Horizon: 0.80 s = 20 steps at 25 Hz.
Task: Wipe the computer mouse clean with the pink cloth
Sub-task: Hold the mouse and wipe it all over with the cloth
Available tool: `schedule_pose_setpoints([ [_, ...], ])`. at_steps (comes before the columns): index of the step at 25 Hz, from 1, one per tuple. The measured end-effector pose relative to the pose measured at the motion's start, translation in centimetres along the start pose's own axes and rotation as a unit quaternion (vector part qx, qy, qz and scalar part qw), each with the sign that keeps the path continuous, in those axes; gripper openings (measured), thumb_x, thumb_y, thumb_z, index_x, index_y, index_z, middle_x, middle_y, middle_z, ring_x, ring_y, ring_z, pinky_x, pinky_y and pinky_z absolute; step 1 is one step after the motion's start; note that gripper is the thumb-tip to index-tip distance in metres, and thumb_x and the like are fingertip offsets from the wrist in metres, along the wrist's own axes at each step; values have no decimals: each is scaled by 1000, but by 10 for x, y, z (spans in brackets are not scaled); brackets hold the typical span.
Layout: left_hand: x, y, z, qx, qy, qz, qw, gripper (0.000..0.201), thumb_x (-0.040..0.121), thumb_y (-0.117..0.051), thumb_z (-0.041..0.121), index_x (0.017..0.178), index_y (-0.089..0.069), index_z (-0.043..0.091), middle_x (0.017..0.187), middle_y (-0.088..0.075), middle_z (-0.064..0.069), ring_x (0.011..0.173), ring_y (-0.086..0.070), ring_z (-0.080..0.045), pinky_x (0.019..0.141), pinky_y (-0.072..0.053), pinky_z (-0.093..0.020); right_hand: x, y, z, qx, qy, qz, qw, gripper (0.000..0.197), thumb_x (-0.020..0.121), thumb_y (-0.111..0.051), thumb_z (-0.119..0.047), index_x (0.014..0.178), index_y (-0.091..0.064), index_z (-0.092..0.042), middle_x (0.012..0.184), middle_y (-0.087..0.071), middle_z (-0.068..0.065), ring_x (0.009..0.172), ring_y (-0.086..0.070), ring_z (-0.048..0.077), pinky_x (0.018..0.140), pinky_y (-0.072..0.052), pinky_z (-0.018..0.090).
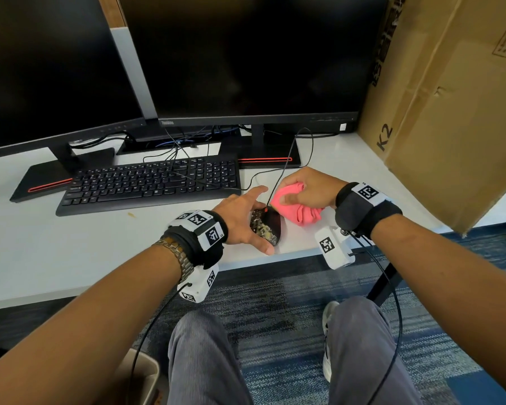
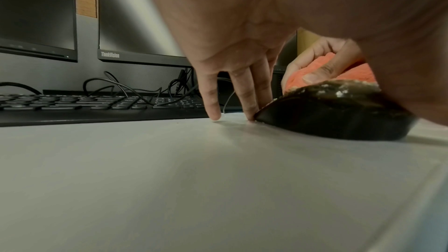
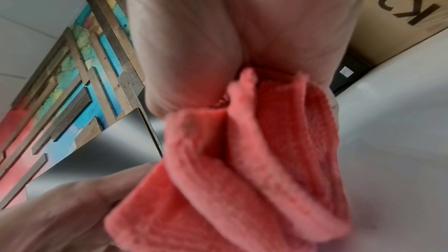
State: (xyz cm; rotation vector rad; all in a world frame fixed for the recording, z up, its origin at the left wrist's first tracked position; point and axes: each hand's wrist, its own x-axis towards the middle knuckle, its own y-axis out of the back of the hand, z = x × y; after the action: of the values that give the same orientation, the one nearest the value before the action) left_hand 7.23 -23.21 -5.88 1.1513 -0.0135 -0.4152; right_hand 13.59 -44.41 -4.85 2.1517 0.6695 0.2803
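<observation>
Hands first: left hand (image 1: 240,220) braces the wired computer mouse (image 1: 265,226) at the desk (image 1: 70,244) edge, fingers fairly straight; right hand (image 1: 307,188) clutches the bunched pink cloth (image 1: 292,206) against its front. Light, hard, probably slippery mouse; steady its sides. Soft cloth bunches easily.

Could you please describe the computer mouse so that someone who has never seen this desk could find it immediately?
Start at the black keyboard on the white desk, then look just right of it, near the front edge. The computer mouse lies there between the left hand and the pink cloth. It alone is glossy black, with pale crumbly grime.
</observation>
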Motion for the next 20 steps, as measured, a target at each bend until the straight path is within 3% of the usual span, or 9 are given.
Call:
schedule_pose_setpoints([
  [3,1,-1,-2,-16,-1,1,1000,137,46,-88,61,154,-9,31,146,-51,9,140,-38,-20,117,-28,-44,-4,0,-5,3,15,-15,1000,11,93,-68,-18,103,-73,-18,96,-70,-1,95,-64,22,78,-51,30],
  [8,2,-2,-3,-16,-1,0,1000,139,44,-88,62,154,-10,31,147,-51,7,140,-38,-21,116,-29,-44,-14,0,-7,19,35,-33,999,24,93,-67,-17,116,-72,-12,112,-72,7,104,-65,22,82,-52,25],
  [14,2,-1,-2,-12,-1,0,1000,138,45,-88,62,154,-9,32,147,-51,8,140,-38,-22,116,-29,-44,-25,-4,-12,32,61,-35,997,22,91,-70,-16,112,-75,-13,109,-74,5,103,-67,19,87,-54,32],
  [20,1,-2,-2,-11,-4,4,1000,138,44,-88,63,154,-10,30,146,-51,8,139,-39,-22,116,-28,-44,-35,-10,-20,2,83,-51,995,25,91,-70,-21,114,-74,-14,108,-73,0,98,-65,14,81,-52,24],
])
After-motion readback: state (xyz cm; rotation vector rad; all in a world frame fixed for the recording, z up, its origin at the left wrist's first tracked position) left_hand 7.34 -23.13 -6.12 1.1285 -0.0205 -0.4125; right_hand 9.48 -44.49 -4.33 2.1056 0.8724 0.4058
